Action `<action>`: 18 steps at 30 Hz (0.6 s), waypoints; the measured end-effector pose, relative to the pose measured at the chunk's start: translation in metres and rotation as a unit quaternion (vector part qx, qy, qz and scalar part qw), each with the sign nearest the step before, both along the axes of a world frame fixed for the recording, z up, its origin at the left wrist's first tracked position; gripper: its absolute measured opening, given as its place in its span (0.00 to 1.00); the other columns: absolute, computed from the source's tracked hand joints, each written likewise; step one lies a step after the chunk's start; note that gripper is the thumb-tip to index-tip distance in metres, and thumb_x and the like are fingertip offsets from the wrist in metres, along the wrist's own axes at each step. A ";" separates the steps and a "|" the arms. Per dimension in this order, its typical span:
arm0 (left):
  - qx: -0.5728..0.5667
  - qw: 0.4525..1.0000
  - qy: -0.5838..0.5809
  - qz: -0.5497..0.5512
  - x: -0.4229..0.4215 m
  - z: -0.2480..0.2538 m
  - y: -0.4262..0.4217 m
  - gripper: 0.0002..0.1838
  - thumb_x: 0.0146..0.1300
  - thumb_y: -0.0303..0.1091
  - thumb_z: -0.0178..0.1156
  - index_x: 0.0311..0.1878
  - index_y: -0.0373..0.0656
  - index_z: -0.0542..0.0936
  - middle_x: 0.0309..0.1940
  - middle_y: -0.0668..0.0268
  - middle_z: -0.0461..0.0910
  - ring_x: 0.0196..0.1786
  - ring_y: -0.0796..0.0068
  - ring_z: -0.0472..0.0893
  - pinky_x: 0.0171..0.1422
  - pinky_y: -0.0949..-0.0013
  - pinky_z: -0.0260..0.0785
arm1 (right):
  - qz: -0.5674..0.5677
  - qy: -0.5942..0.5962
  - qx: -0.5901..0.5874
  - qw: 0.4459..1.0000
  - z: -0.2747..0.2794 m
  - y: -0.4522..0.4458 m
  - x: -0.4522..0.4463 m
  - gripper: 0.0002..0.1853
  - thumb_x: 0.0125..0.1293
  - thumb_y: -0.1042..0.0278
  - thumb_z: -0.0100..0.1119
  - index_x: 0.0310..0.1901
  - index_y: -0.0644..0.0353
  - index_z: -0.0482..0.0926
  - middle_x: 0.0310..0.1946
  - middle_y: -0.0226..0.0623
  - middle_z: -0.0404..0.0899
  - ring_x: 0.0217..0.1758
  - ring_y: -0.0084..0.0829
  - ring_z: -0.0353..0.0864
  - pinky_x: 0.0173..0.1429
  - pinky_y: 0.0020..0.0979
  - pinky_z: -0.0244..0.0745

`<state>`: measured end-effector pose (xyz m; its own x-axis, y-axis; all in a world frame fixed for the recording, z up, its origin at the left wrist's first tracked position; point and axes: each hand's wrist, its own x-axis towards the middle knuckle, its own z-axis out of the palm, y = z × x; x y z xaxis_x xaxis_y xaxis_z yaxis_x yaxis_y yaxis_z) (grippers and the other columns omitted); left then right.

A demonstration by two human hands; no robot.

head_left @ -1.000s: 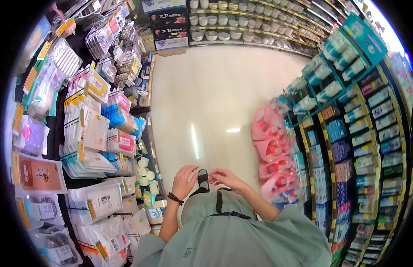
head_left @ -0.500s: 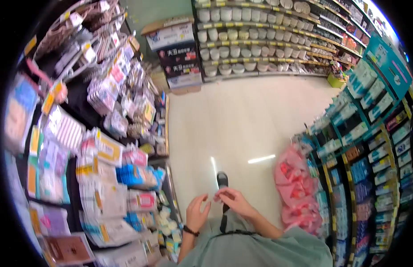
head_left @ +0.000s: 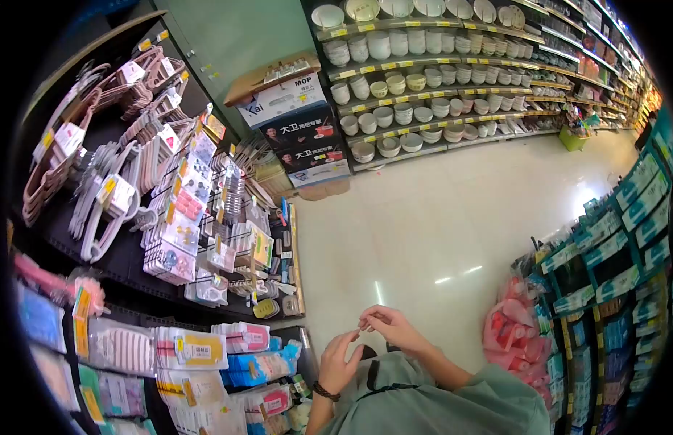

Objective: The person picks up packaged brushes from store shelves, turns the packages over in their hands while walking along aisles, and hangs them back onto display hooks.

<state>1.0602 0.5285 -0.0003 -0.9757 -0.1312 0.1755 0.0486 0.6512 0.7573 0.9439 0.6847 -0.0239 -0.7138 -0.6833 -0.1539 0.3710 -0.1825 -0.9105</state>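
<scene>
My left hand (head_left: 339, 365) and my right hand (head_left: 394, 326) are raised in front of my waist, over the green shirt (head_left: 438, 402). Their fingertips come close together; whether they touch I cannot tell. The left fingers are loosely bent and apart, with nothing visible in them. The right hand's fingers are slightly curved, and no object shows there either. A dark bracelet (head_left: 326, 392) circles my left wrist. Nearest on the left are a blue package (head_left: 262, 366) and a pink-and-white package (head_left: 246, 338) on the shelf.
Clothes hangers (head_left: 115, 196) and hanging small goods (head_left: 180, 232) fill the left rack. Mop boxes (head_left: 304, 134) stand beside shelves of bowls (head_left: 402, 83). A pink plastic bag (head_left: 514, 330) and a teal display rack (head_left: 605, 232) line the right. Pale floor (head_left: 416, 217) lies between.
My view has turned left and moved forward: the hanger rack, mop boxes and bowl shelves look larger and sharper. Both hands stay close together at my waist.
</scene>
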 end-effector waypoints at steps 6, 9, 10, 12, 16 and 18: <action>0.108 0.993 -0.053 -0.007 -0.104 -0.031 -0.049 0.16 0.62 0.26 0.66 0.54 0.37 0.80 0.47 0.55 0.83 0.49 0.58 0.83 0.54 0.64 0.75 | 0.004 -0.035 0.005 0.999 -0.030 -0.047 -0.088 0.09 0.77 0.68 0.52 0.51 0.63 0.77 0.44 0.34 0.82 0.50 0.23 0.80 0.55 0.27 0.76; 0.086 0.995 -0.038 -0.024 -0.167 -0.048 -0.089 0.13 0.63 0.27 0.65 0.50 0.37 0.82 0.47 0.56 0.83 0.50 0.56 0.83 0.54 0.63 0.75 | -0.002 -0.027 0.053 0.998 -0.049 -0.077 -0.142 0.09 0.76 0.68 0.52 0.49 0.64 0.77 0.43 0.34 0.81 0.49 0.23 0.80 0.54 0.27 0.76; 0.080 0.996 -0.031 -0.031 -0.190 -0.048 -0.104 0.12 0.63 0.27 0.65 0.50 0.37 0.82 0.47 0.55 0.83 0.50 0.55 0.83 0.54 0.62 0.75 | 0.002 -0.017 0.085 0.996 -0.047 -0.090 -0.164 0.10 0.76 0.68 0.52 0.50 0.65 0.77 0.43 0.34 0.82 0.49 0.23 0.80 0.54 0.28 0.77; 0.069 0.997 -0.009 -0.034 -0.239 -0.051 -0.134 0.11 0.63 0.26 0.65 0.48 0.37 0.83 0.45 0.55 0.83 0.50 0.52 0.82 0.55 0.59 0.75 | 0.000 0.024 0.106 0.994 -0.059 -0.117 -0.213 0.10 0.76 0.68 0.52 0.50 0.66 0.77 0.42 0.34 0.82 0.48 0.23 0.80 0.54 0.28 0.76; 0.103 0.993 0.047 -0.016 -0.328 -0.024 -0.193 0.11 0.62 0.27 0.65 0.47 0.38 0.82 0.45 0.55 0.83 0.47 0.52 0.82 0.52 0.58 0.76 | 0.026 0.065 0.134 0.989 -0.031 -0.175 -0.290 0.11 0.77 0.67 0.52 0.51 0.66 0.76 0.43 0.35 0.82 0.48 0.23 0.80 0.54 0.28 0.75; 0.097 0.993 0.062 -0.025 -0.370 -0.016 -0.222 0.11 0.62 0.27 0.65 0.48 0.37 0.82 0.44 0.55 0.83 0.47 0.52 0.82 0.51 0.58 0.75 | 0.042 0.085 0.145 0.985 -0.017 -0.202 -0.333 0.11 0.77 0.67 0.52 0.52 0.66 0.76 0.44 0.37 0.82 0.50 0.24 0.80 0.55 0.28 0.76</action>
